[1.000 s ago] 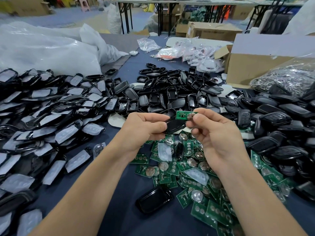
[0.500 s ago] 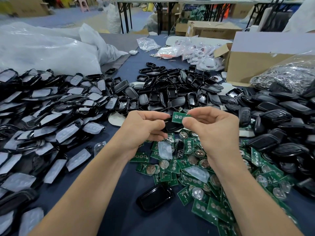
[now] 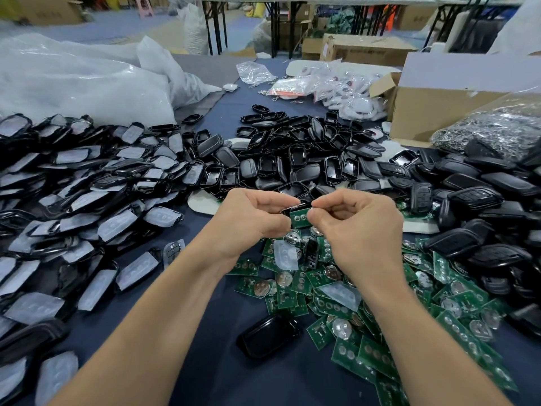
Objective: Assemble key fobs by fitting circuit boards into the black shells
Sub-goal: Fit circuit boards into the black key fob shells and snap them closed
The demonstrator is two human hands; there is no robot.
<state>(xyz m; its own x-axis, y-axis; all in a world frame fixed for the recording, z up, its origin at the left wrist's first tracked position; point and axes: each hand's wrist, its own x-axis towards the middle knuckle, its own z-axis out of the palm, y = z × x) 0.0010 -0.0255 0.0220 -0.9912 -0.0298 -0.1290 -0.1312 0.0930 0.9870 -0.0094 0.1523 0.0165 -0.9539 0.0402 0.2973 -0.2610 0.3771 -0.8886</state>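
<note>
Green circuit board (image 3: 299, 218) is resting against the black shell (image 3: 296, 206), held up between your hands. Your right hand (image 3: 361, 230) is pinching the board; your left hand (image 3: 251, 222) is gripping the shell, mostly hidden. Seating appears incomplete: be keeping the board square, pressing evenly.

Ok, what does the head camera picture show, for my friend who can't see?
The left hand and right hand hold a green circuit board against a black shell. Loose boards and heaps of shells cover the blue table.
</note>
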